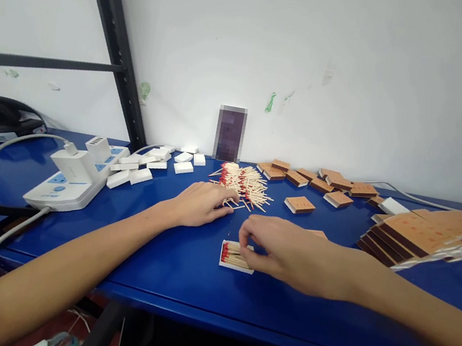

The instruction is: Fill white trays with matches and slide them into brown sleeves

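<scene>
My left hand (203, 205) lies palm down at the near edge of a heap of loose red-tipped matches (251, 185). Its fingers reach onto the matches, with the thumb held apart. My right hand (276, 245) is bent over a small white matchbox tray (235, 267), covering its right end. Thumb and fingertips come together above the matches (231, 254) lying in the tray, their red heads to the left. What those fingertips hold, if anything, is hidden.
White matchbox trays (142, 176) lie at the back left beside a power strip (78, 183) with cables. Brown matchbox sleeves (327, 180) are scattered at the back right. A string-tied stack of matchboxes (415, 236) stands right, beside my right forearm. A pixelated dark rectangle (229, 134) leans against the wall.
</scene>
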Tool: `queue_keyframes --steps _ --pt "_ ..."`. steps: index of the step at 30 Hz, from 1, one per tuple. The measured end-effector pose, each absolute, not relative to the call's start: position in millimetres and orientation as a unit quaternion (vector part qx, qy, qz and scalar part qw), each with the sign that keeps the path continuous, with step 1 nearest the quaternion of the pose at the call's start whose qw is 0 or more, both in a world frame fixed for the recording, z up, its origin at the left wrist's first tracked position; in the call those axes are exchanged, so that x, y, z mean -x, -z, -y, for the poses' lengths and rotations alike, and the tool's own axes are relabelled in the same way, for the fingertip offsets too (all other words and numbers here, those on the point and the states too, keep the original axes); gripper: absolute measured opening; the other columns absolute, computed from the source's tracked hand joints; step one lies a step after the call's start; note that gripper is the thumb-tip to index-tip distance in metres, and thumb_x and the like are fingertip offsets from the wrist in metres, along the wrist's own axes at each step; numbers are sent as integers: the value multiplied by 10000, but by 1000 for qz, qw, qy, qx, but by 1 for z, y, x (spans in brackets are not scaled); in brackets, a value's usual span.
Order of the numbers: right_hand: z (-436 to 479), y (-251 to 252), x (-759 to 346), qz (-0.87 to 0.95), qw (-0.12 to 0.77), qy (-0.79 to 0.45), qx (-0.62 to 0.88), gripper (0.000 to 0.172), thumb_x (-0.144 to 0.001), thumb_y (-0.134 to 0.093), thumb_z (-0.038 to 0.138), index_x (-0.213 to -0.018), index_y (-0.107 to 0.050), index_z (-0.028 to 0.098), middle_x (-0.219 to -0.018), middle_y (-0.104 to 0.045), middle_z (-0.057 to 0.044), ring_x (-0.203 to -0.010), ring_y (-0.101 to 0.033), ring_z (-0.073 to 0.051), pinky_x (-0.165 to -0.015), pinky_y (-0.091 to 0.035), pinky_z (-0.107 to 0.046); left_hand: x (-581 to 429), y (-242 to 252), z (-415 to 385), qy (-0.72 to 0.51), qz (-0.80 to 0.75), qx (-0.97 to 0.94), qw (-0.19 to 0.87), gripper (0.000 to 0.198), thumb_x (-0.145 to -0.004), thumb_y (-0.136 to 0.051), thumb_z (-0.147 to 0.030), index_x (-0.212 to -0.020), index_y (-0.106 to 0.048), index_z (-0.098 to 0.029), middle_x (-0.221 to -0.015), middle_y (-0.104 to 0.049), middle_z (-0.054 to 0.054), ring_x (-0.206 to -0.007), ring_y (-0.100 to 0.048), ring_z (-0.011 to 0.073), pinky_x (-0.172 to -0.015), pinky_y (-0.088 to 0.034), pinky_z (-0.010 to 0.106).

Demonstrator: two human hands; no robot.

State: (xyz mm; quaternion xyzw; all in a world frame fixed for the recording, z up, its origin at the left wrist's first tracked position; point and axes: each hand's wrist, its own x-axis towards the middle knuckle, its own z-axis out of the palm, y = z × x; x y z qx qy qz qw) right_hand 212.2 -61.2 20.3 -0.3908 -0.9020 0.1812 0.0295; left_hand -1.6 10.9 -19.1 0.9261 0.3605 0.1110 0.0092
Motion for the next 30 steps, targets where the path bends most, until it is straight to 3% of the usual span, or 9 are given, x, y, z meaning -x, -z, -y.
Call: queue_keyframes --steps 5,9,16,23,30 --pt "45 -19 -216 889 14 -80 451 224 -950 -397 311 -865 -571 197 -848 -648 -58 -726 -571 -185 -623 -389 -296 -4 24 -13 -108 -344 -933 -4 183 -974 -435 -279 -998 -592 -189 -987 -670 40 -899 -607 193 -712 -407 285" --pt "17 -11 -216 869 -11 15 494 224 -948 -418 302 -893 -595 176 -906 -660 -101 -789 -597 -222 -594 -355 -298 -8 27 -12 -103 -355 -929 -6 161 -956 -426 -240 -953 -576 -184 -950 -671 39 -863 -607 195 -706 -409 298" --pt "-4 9 -202 874 -14 55 482 267 -972 -377 262 -913 -612 148 -897 -674 -131 -792 -622 -224 -589 -346 -299 -4 13 0 -62 -345 -937 17 151 -949 -414 -232 -906 -546 -173 -884 -631 41 -755 -553 173 -654 -377 289" --pt "16 -3 -216 877 -35 28 478 175 -911 -445 217 -819 -583 163 -801 -655 -92 -686 -578 -186 -559 -309 -286 0 -20 30 -42 -246 -934 256 149 -894 -502 -264 -833 -598 -169 -621 -412 -49 -537 -364 86 -521 -319 225" --pt "50 -22 -238 895 5 -68 441 232 -915 -426 343 -792 -575 215 -693 -578 -23 -655 -516 -170 -555 -325 -268 -1 -12 22 -57 -283 -915 283 115 -817 -546 -231 -794 -625 -151 -565 -390 -63 -501 -342 72 -486 -300 214"
